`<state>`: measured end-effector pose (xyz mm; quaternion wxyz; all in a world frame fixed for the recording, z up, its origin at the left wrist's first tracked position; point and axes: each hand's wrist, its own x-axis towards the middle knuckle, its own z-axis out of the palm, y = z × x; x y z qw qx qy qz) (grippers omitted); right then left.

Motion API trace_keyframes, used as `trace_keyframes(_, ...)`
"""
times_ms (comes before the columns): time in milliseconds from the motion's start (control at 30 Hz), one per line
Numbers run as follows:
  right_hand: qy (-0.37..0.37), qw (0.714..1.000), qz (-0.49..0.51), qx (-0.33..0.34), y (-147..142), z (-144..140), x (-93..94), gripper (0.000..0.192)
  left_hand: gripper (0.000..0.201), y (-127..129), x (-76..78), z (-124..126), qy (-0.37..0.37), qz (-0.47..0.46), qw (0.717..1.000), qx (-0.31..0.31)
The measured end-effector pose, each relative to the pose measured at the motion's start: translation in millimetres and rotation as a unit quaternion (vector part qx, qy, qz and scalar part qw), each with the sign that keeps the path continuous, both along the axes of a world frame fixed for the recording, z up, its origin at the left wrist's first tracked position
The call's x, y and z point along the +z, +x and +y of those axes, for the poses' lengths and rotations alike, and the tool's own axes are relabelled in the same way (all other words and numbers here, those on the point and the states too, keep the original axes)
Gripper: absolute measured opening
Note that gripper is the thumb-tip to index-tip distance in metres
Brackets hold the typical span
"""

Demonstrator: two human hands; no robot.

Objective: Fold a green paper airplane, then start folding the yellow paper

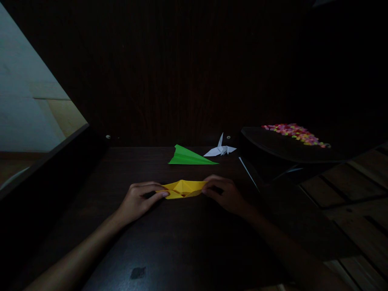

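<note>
A yellow folded paper boat (182, 188) lies lengthwise between my hands, with a raised peak at its middle. My left hand (139, 199) pinches its left end between thumb and fingers. At the opposite end, my right hand (222, 192) grips the paper in the same way; its fingertips are in shadow. Just beyond the boat rests a green paper plane (189, 157), its nose pointing right. Behind that nose sits a white paper crane (220, 150) with one thin point standing up.
The dark wooden surface (169, 242) has a tall back panel (169, 72) and a raised left side (45, 161). On the right, a dark curved shelf (273, 145) bears a cluster of small colourful pieces (298, 134). A thin white strip (248, 173) lies near the right edge.
</note>
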<state>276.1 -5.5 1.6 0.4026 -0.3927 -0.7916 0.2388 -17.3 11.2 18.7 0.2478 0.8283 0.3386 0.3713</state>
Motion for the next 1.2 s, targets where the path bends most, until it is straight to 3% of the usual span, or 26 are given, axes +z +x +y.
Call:
trace_keyframes(467,-0.136,0.980,0.133,-0.062,-3.9,0.4,3.6,0.018,0.024,0.3,-0.5,-1.9,-0.073,-0.036,0.990,0.115)
trace_keyframes(1200,-0.178,0.952,0.206,-0.139,-8.1,-0.4,0.9,0.023,0.026,3.3,-0.6,-0.6,-0.216,-0.097,0.962,0.135)
